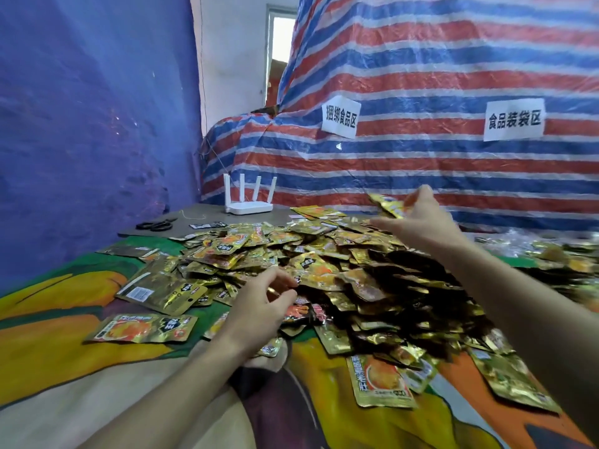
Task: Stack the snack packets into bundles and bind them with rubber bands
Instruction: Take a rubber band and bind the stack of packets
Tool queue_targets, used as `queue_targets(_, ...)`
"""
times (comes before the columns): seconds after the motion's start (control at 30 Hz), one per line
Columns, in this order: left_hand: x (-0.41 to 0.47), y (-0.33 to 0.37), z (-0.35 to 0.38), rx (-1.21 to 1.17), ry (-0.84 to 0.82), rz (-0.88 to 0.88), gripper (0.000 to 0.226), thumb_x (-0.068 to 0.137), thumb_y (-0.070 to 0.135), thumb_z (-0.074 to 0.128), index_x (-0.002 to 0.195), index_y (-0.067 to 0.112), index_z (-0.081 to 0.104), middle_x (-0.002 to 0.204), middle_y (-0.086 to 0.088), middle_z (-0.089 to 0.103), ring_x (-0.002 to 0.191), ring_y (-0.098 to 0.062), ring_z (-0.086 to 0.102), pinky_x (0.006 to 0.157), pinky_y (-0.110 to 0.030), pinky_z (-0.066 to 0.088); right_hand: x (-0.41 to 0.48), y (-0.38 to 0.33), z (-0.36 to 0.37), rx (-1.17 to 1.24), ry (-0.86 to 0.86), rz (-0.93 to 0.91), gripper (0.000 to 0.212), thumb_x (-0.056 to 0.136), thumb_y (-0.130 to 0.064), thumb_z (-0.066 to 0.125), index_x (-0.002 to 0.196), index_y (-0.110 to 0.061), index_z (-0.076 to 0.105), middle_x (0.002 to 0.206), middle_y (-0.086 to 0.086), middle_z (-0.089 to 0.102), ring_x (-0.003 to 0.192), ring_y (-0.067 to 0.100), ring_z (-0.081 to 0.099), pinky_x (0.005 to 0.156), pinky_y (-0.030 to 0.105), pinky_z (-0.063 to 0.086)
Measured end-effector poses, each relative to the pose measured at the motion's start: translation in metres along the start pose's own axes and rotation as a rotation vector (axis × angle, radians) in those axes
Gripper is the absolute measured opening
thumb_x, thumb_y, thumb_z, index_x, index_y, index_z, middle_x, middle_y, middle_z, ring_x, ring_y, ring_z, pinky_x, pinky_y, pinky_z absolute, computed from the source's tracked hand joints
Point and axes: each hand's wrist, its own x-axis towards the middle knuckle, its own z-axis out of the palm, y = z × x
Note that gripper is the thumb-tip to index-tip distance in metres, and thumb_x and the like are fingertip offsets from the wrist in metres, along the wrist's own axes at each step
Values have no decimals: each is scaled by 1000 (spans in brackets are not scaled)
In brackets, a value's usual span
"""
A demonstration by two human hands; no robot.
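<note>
Heaping gold packets (324, 270) on colourful cloth (58, 319), striped tarp (421, 59) behind

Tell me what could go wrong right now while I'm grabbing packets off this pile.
1. Your right hand pinches a packet far across the heaped pile; the forearm might brush the slope and slide packets down.
2. The few packets in your left hand are unbanded and may fan out or slip.

Single head-worn wide-angle view, facing forward and down, close over packet heap (324, 254), striped tarp (421, 76) behind
</note>
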Motion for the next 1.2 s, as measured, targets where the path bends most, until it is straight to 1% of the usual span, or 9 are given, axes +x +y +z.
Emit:
queue_targets(0.13,-1,2,0,11,-4,-12,9,95,15,66,92,23,68,85,-1,65,67,-7,54,63,-29,49,27,22,-2,-311,116,83,67,85,-57,71,127,-15,42,124,21,58,114,40,55,101,50,46)
queue_targets(0.27,-2,5,0,27,-7,-2,10,94,16,66,91,25,68,88,-2,67,73,-20,58,70,-41,52,29,40,20,-608,-38,176,39,91,-46,57,113,-13,57,129,22,57,125,40,47,108,49,31)
queue_targets(0.43,-1,3,-2,12,9,-3,9,95,14,65,92,23,68,86,-2,65,69,-8,56,66,-37,53,19,29,24,-719,-29,159,39,90,-39,56,117,-11,59,141,27,46,132,43,37,109,52,28)
queue_targets(0.53,4,2,-3,9,106,-9,6,95,20,66,94,26,65,92,3,63,75,-6,58,65,-26,50,16,7,29,-722,32,44,46,90,-40,58,124,-10,54,143,28,40,133,44,34,110,56,27)
queue_targets(0.6,16,2,-6,144,155,-44,10,93,25,69,100,26,61,106,3,60,92,-11,59,80,-31,54,17,-12,43,-667,37,-115,44,89,-39,60,122,-11,53,136,25,47,128,40,40,108,54,33)
queue_targets(0.73,62,0,-29,612,132,-156,41,88,31,66,126,27,51,129,-3,50,118,-23,51,104,-46,45,12,-44,88,-544,-336,-329,57,82,-29,66,136,-15,50,120,13,56,106,28,56,95,46,53)
queue_targets(0.93,130,-19,-58,944,61,-293,115,69,80,68,155,16,26,159,-17,30,145,-37,30,117,-54,24,22,-52,140,-684,-708,-253,92,66,-36,87,143,-22,38,119,7,46,99,25,56,87,47,56)
queue_targets(1.07,156,-42,-52,956,-56,-425,151,52,97,58,160,10,-3,167,-24,-2,154,-42,-1,120,-64,2,33,-48,152,-773,-770,-174,62,70,-32,81,121,-19,48,118,3,58,102,25,62,87,40,56)
queue_targets(1.2,177,-62,-52,990,-180,-498,160,49,95,63,158,13,-19,164,-25,-20,152,-43,-15,118,-64,-6,36,-40,160,-761,-679,-237,15,84,-22,62,92,-18,51,91,0,58,74,14,56,59,27,46)
